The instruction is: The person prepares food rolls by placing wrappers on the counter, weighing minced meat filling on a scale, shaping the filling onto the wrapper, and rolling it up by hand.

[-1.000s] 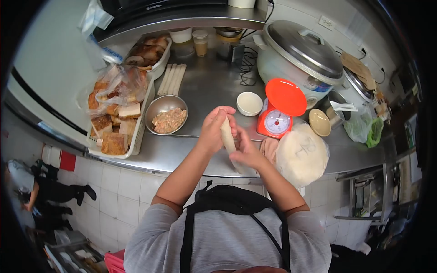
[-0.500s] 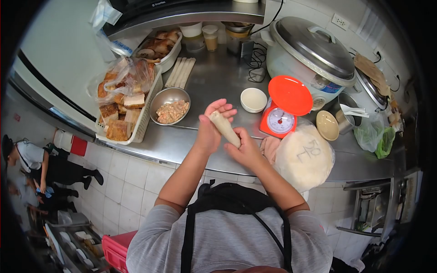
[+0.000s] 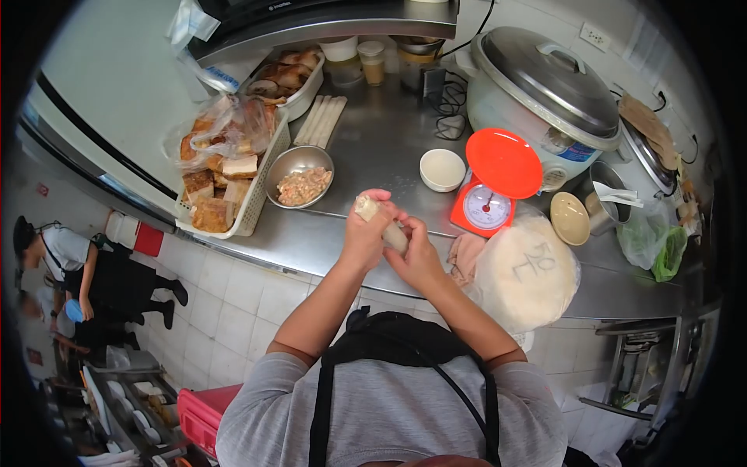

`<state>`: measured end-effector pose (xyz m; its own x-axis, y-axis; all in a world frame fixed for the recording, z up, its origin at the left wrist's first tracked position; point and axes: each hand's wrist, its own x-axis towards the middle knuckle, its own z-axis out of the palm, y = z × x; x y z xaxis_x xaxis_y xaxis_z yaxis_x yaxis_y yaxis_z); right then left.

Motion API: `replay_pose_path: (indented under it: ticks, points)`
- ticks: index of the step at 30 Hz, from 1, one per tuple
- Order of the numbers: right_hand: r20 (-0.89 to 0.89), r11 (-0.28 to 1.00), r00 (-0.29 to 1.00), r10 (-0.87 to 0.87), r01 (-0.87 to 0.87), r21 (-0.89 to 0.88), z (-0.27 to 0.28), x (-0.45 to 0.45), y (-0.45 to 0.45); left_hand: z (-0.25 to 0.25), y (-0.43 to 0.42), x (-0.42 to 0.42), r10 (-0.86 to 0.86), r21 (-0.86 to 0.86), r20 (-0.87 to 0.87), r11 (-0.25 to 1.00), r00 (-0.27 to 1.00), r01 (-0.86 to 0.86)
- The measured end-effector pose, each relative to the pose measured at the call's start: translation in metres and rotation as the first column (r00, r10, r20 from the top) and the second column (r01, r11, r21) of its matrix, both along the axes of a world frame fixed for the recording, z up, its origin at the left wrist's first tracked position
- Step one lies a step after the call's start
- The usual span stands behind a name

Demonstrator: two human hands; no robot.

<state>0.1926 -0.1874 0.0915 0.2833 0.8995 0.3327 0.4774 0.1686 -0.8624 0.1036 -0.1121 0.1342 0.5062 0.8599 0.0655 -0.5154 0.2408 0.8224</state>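
A pale, uncooked spring roll (image 3: 395, 238) lies slanted between my two hands above the counter's front edge. The fingers of my left hand (image 3: 363, 240) curl round its upper end. My right hand (image 3: 417, 258) is closed on the lower end. To the left, a steel bowl (image 3: 274, 173) holds a chunky pinkish filling (image 3: 305, 185). Several finished rolls (image 3: 320, 121) lie side by side behind that bowl. A small white bowl (image 3: 443, 170) with pale contents stands beyond my right hand. Round wrappers (image 3: 531, 274) in a plastic bag sit to the right.
An orange kitchen scale (image 3: 489, 207) stands right of the white bowl, before a large lidded cooker (image 3: 537, 93). At left is a white basket (image 3: 250, 222) of roasted meat chunks. A folded pink cloth (image 3: 464, 257) touches the wrapper bag. Other people (image 3: 117, 272) stand at far left.
My left hand, earlier spread with the roll across its palm, has closed round the roll. Both hands sit closer together. The whole view has shifted slightly.
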Motion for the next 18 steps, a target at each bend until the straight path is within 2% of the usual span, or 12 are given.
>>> replay_pose_path:
  ticks: [2, 4, 8, 10, 11, 13, 14, 15, 18]
  points:
    - [-0.124, 0.995, 0.991, 0.056, -0.066, -0.074, -0.01, -0.001, 0.003, -0.004, 0.01, -0.006, -0.007, 0.023, -0.008, 1.0, 1.0, 0.008]
    - [-0.234, 0.983, 0.964, 0.128, -0.155, -0.099, -0.02, -0.002, 0.009, -0.011, 0.019, -0.01, -0.019, -0.04, 0.013, 0.999, 1.0, 0.02]
    - [-0.268, 0.973, 0.94, 0.21, -0.228, -0.036, -0.027, -0.01, 0.019, -0.023, 0.033, -0.021, -0.049, -0.08, 0.048, 0.995, 0.998, 0.052]
    - [-0.276, 0.972, 0.935, 0.223, -0.235, -0.011, -0.032, -0.015, 0.03, -0.026, 0.04, -0.028, -0.084, -0.048, 0.015, 0.995, 0.996, 0.084]
    - [-0.418, 0.954, 0.876, 0.24, -0.292, -0.064, -0.032, -0.017, 0.035, -0.027, 0.044, -0.033, -0.1, -0.031, 0.0, 0.994, 0.995, 0.1]
    - [-0.666, 0.899, 0.712, 0.221, -0.414, -0.145, -0.023, -0.016, 0.047, -0.026, 0.055, -0.036, 0.002, -0.085, -0.08, 0.996, 0.997, -0.009]
    - [-0.692, 0.891, 0.696, 0.192, -0.419, -0.175, -0.019, -0.015, 0.055, -0.026, 0.063, -0.038, 0.049, -0.109, -0.119, 0.992, 0.992, -0.062]
    - [-0.714, 0.882, 0.681, 0.16, -0.423, -0.206, -0.013, -0.012, 0.065, -0.024, 0.077, -0.049, -0.006, -0.116, -0.232, 0.993, 0.973, -0.022]
    - [-0.757, 0.882, 0.649, 0.076, -0.398, -0.253, -0.003, -0.002, 0.108, -0.014, 0.099, -0.085, 0.079, -0.07, -0.323, 0.992, 0.943, -0.107]
